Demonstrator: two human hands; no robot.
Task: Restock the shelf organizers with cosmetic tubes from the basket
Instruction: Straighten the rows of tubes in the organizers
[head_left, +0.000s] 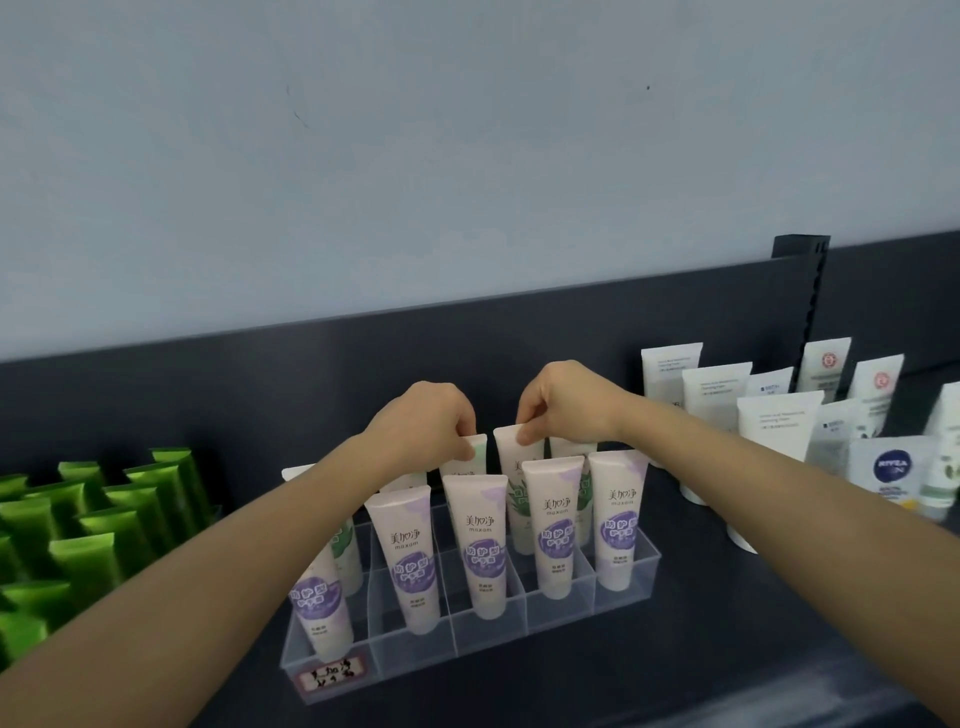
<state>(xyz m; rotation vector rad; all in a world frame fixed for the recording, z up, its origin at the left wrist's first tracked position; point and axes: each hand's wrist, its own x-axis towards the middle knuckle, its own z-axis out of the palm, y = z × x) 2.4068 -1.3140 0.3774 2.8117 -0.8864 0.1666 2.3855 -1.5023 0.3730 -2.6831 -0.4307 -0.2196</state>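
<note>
A clear acrylic organizer (550, 618) stands on the dark shelf with several white-and-purple tubes (480, 545) upright in its front row. Green-printed white tubes stand in the back row. My left hand (426, 421) pinches the top edge of one back-row tube (475, 449). My right hand (566, 400) pinches the top of the neighbouring back-row tube (511, 452). Both tubes are upright in their compartments. No basket is in view.
Several green tubes (88, 525) fill the shelf at the left. White tubes (776, 426) and a Nivea tube (891, 467) stand at the right. A dark back panel (260, 384) and a black slotted upright (815, 291) rise behind the shelf.
</note>
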